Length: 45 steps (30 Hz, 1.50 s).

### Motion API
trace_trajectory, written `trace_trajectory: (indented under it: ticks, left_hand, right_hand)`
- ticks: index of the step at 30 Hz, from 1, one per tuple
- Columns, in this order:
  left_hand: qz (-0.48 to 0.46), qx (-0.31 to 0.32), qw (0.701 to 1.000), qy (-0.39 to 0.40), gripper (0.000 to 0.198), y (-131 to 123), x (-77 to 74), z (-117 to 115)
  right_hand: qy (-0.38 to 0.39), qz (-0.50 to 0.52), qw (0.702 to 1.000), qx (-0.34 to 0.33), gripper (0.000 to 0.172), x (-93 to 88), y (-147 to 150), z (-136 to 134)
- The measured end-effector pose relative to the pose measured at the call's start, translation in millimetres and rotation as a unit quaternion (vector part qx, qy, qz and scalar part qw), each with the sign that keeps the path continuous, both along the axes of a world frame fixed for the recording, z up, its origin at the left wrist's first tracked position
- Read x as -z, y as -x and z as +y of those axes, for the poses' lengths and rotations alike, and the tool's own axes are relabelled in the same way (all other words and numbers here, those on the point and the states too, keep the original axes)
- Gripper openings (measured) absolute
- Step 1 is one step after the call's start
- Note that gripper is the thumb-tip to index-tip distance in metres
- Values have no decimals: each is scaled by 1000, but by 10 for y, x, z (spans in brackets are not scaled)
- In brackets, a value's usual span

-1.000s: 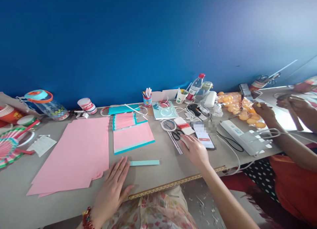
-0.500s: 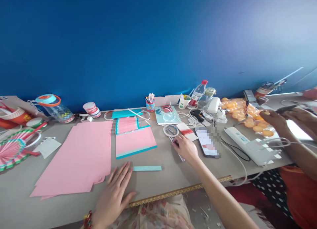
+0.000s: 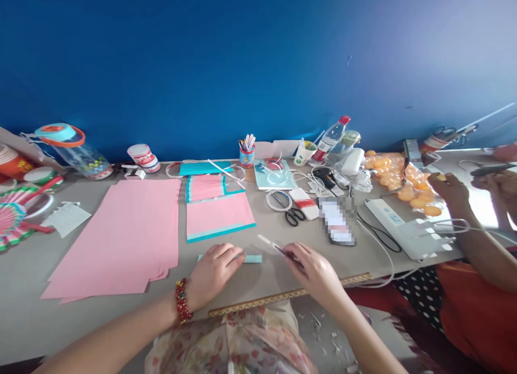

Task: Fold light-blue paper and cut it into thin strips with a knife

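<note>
My left hand [image 3: 214, 271], with a red bead bracelet on its wrist, rests with curled fingers on a narrow light-blue paper strip [image 3: 252, 258] near the table's front edge. My right hand [image 3: 315, 269] is closed on a thin white stick-like tool [image 3: 271, 244] that points up and left toward the strip. A pink sheet with a teal border [image 3: 218, 216] lies just behind the strip. Black scissors [image 3: 294, 216] lie further back, beside a phone [image 3: 338, 226].
A stack of large pink paper [image 3: 121, 234] lies at left. Glue pot, pen cup, bottle, cables and a white power strip [image 3: 404, 231] crowd the back and right. Another person's hands [image 3: 452, 191] work at the right beside orange balls [image 3: 404, 180].
My right hand has come back from the scissors area toward me, now holding the thin white tool. My left hand moved right and forward onto the light-blue strip.
</note>
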State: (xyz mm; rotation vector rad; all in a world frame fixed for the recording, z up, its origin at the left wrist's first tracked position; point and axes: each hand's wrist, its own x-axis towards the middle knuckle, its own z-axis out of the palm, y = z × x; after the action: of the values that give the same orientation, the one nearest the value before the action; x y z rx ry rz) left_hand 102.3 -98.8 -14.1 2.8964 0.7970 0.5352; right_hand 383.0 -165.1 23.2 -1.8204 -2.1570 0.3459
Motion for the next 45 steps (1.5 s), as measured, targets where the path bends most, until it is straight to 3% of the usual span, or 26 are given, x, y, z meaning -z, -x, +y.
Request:
trace_trajectory:
  ticks: [4, 8, 31, 39, 45]
  left_hand:
    - [-1, 30, 999, 26, 29, 15, 90, -12]
    - [10, 30, 999, 29, 28, 4, 88, -38]
    - [9, 18, 1000, 10, 30, -13, 102, -26]
    - [4, -23, 1000, 22, 28, 95, 104, 4]
    - [29, -62, 997, 21, 28, 152, 10, -37]
  right_hand:
    - [-13, 31, 999, -21, 19, 98, -23, -310]
    - [-43, 37, 998, -9, 21, 177, -56, -391]
    - [-44, 19, 999, -25, 23, 140, -68, -356]
    - [-43, 24, 997, -60, 25, 185, 45, -218]
    - [-42, 18, 995, -85, 24, 237, 103, -80]
